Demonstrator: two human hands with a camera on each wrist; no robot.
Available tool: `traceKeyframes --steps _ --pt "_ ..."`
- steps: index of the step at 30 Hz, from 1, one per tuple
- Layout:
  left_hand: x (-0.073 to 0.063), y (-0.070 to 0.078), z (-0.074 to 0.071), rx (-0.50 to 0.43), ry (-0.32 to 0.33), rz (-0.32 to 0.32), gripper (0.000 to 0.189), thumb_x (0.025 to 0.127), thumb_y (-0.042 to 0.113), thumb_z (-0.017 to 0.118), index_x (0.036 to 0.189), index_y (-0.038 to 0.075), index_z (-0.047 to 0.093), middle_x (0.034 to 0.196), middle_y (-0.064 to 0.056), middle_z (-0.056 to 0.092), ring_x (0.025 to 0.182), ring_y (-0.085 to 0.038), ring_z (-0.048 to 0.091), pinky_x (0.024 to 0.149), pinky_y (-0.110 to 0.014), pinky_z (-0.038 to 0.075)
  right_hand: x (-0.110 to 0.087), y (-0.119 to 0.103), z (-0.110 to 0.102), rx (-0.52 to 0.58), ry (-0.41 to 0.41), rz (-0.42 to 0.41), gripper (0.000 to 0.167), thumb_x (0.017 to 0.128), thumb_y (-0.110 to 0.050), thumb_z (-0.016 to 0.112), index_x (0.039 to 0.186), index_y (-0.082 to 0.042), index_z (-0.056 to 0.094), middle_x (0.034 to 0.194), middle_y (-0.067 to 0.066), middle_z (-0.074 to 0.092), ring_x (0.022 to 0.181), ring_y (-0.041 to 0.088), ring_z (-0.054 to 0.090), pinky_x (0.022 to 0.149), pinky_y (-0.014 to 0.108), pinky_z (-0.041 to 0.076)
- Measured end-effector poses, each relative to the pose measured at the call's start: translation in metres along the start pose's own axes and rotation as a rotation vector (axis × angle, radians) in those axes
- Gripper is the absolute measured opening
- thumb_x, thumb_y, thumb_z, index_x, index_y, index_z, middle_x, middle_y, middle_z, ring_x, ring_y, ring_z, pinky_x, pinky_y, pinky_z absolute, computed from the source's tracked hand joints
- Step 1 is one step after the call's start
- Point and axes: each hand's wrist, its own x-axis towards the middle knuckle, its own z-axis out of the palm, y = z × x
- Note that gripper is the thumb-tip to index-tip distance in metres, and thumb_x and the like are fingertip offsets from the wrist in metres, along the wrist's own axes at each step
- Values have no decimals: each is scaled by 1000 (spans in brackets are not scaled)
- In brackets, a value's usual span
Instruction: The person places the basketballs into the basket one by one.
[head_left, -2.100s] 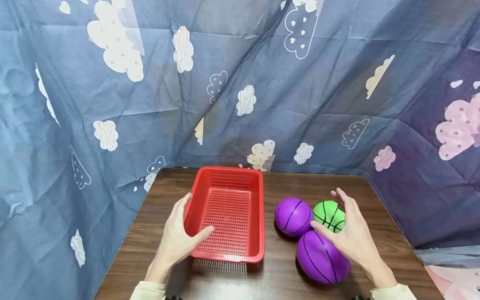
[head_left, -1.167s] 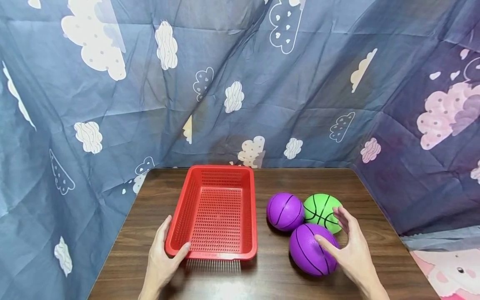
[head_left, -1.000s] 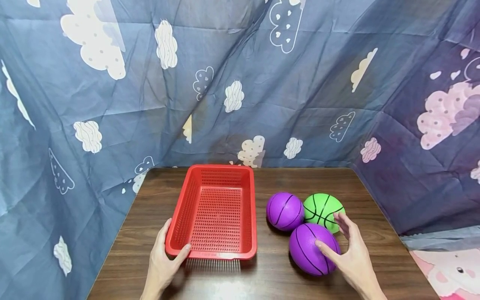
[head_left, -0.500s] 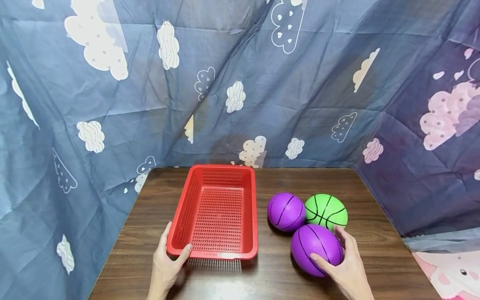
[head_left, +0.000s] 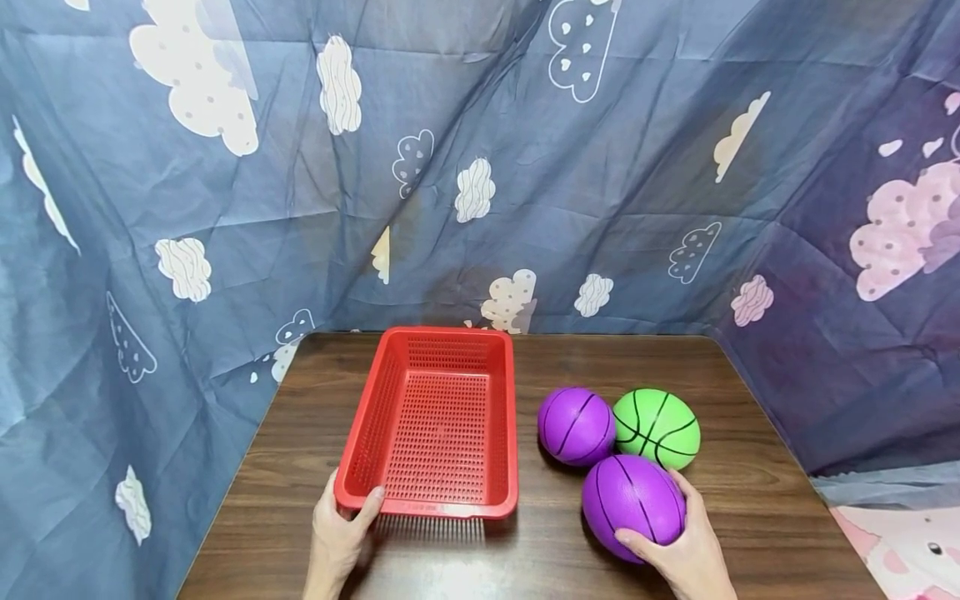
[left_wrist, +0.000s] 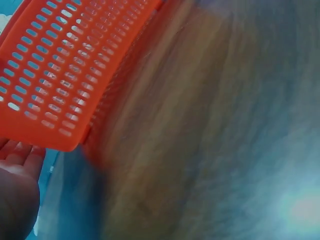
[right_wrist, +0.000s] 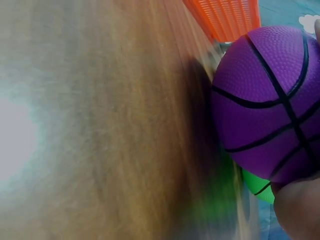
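A red perforated basket (head_left: 435, 421) stands empty on the left half of the brown table (head_left: 525, 550). My left hand (head_left: 341, 533) holds its near left corner, thumb over the rim; the same basket (left_wrist: 65, 65) fills the left wrist view. To the right lie three toy basketballs. My right hand (head_left: 686, 546) curls round the nearest purple ball (head_left: 632, 507), which looms large as the purple ball (right_wrist: 270, 100) in the right wrist view. Behind it rest a second purple ball (head_left: 575, 425) and a green ball (head_left: 657, 427), touching each other.
Blue cloth printed with clouds (head_left: 480, 167) hangs close around the table's back, left and right sides. Bare wood shows along the front edge (head_left: 525, 575) and behind the balls.
My right hand drew back from over the green ball and closed its fingers round the near purple ball. The left hand slid down the basket's left side to its near corner.
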Motion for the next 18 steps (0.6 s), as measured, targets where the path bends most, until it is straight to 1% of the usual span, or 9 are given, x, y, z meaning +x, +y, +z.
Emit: traceKeyframes --steps 1,3,5,7,10,11,14,16,18 --pt "-1 0 1 -30 4 -9 54 92 -10 81 143 -11 63 125 -23 75 110 -12 77 97 -15 60 0 1 0 -12 -6 -10 136 76 -35 105 176 -7 17 159 40 42 136 63 54 107 71 53" --pt "-3 -1 4 -49 13 -15 45 94 -10 78 136 -16 64 118 -21 77 107 -10 77 96 -14 60 -1 4 -1 -48 -1 -45 142 70 -34 108 175 -6 18 156 40 47 132 63 58 102 67 56" --pt "-4 0 4 -65 16 -18 43 96 -10 76 136 -17 63 119 -18 77 108 -8 76 96 -13 59 -3 5 0 -73 18 -72 144 65 -34 111 174 -5 21 153 39 51 130 59 61 99 60 58" --pt "-5 0 4 -64 25 -10 42 96 -10 76 136 -17 63 119 -19 76 109 -7 76 97 -13 59 -3 5 2 -92 41 -90 144 63 -35 112 173 -6 24 150 38 55 128 58 63 96 57 59" --pt "-5 0 5 -58 33 1 43 96 -11 75 137 -17 62 120 -22 76 109 -8 76 98 -14 59 -4 3 2 -101 69 -83 140 63 -39 111 172 -8 29 147 38 58 125 59 64 95 58 59" --pt "-5 -1 6 -54 34 5 43 96 -11 75 137 -17 62 120 -23 75 109 -9 76 98 -14 59 -5 2 2 -98 75 -79 139 63 -39 111 171 -8 30 147 38 58 125 59 64 95 60 59" --pt "-4 -3 7 -38 34 10 44 96 -11 75 138 -16 63 122 -27 74 110 -11 77 98 -14 59 -6 -3 -1 -93 79 -64 137 64 -39 111 171 -10 31 148 38 56 125 62 63 95 65 58" --pt "-4 -4 7 -39 33 8 45 95 -11 75 138 -16 62 123 -29 73 111 -12 77 99 -15 59 -6 -7 -4 -86 80 -59 136 64 -38 111 171 -11 31 149 37 56 126 61 63 94 61 59" --pt "-4 -4 6 -35 38 4 45 96 -11 75 139 -15 62 123 -30 73 111 -11 76 99 -14 59 -5 -11 -7 -66 75 -55 135 65 -36 110 172 -13 30 150 36 55 127 59 63 92 52 60"
